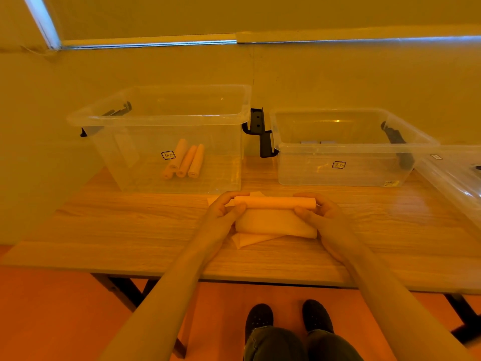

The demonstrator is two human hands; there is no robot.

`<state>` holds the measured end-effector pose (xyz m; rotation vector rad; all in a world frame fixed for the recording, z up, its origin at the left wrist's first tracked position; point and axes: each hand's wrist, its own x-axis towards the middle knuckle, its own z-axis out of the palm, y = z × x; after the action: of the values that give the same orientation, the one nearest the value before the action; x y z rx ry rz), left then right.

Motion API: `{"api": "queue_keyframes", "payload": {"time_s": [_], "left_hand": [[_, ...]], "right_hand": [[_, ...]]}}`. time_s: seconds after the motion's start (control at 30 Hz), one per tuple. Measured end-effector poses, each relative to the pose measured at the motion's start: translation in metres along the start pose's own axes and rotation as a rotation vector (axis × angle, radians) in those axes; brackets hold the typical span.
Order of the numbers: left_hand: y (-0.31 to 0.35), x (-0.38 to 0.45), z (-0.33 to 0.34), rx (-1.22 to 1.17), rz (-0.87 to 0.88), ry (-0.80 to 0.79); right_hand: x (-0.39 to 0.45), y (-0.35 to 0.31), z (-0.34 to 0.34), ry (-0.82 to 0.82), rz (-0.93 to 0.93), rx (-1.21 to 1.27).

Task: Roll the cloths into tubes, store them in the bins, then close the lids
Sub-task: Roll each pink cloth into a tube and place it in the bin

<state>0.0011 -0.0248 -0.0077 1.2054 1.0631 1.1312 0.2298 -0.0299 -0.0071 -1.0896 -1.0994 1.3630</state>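
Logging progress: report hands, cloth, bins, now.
Left hand and right hand grip the half-rolled pale cloth. Three rolled tubes in the large clear plastic bin. Lids off. Nothing blocking.

head view, steeply down, close

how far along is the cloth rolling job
Done: three rolled cloths lie in the left bin. In hand: the left hand and right hand are rolling a cloth on the table, half rolled. Left: binning it, the flat cloth beneath, closing both open bins.
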Motion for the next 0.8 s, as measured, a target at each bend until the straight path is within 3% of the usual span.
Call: {"api": "queue_keyframes", "payload": {"time_s": [0.23, 0.67, 0.8], "left_hand": [[-0.0022, 0.0018, -0.0017, 0.084, 0.006, 0.014], [-0.0029, 0.0007, -0.0007, 0.015, 0.005, -0.027], [-0.0024, 0.0028, 0.0013, 0.009, -0.037, 0.048]], "right_hand": [[0.0013, 0.0014, -0.0004, -0.008, 0.024, -0.020], [0.0007, 0.0008, -0.0004, 0.037, 0.021, -0.058], [0.0020, 0.0022, -0.0008, 0.044, 0.052, -0.011]]}}
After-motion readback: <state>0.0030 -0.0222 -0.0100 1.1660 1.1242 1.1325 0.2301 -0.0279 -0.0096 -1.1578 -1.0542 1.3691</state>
